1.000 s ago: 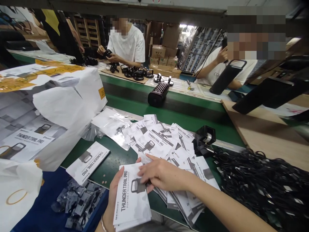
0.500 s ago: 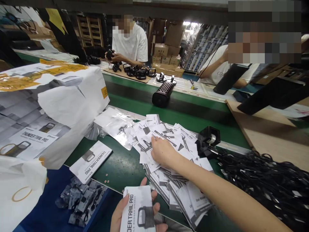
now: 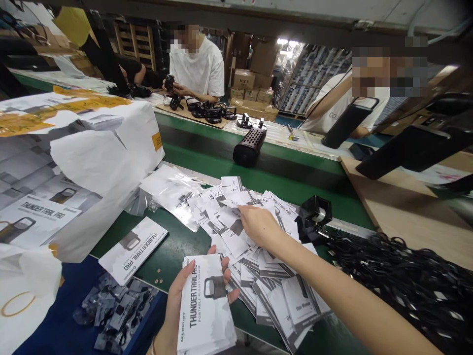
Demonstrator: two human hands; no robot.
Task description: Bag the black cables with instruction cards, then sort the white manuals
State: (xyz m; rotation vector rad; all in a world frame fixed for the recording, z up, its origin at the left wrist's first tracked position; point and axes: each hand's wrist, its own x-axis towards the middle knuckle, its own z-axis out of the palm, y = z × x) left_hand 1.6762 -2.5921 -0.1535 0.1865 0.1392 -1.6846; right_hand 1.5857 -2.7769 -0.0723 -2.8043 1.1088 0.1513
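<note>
Gripping a small stack of booklets (image 3: 205,308) at about six o'clock on the green bench, the left hand (image 3: 181,291) has its fingers curled around both long edges, thumb on the left edge and fingertips showing on the right. The top cover reads "THUNDERTRAIL PRO, PORTABLE RUGGED SPEAKER" with "MERKURY" at the foot, beside a drawing of a handled speaker. Just above it, at twelve o'clock from the stack, the right hand (image 3: 260,227) lies palm down on the loose heap of leaflets (image 3: 254,236), fingers bent and pressing the top sheets. One more booklet (image 3: 135,249) lies alone at ten o'clock. A pile of small bagged parts (image 3: 116,310) sits at nine o'clock, a tangle of black cables (image 3: 399,281) at three o'clock, a black tape dispenser (image 3: 314,217) at two o'clock. Across the belt lies a black speaker (image 3: 249,144), where two other people work.
</note>
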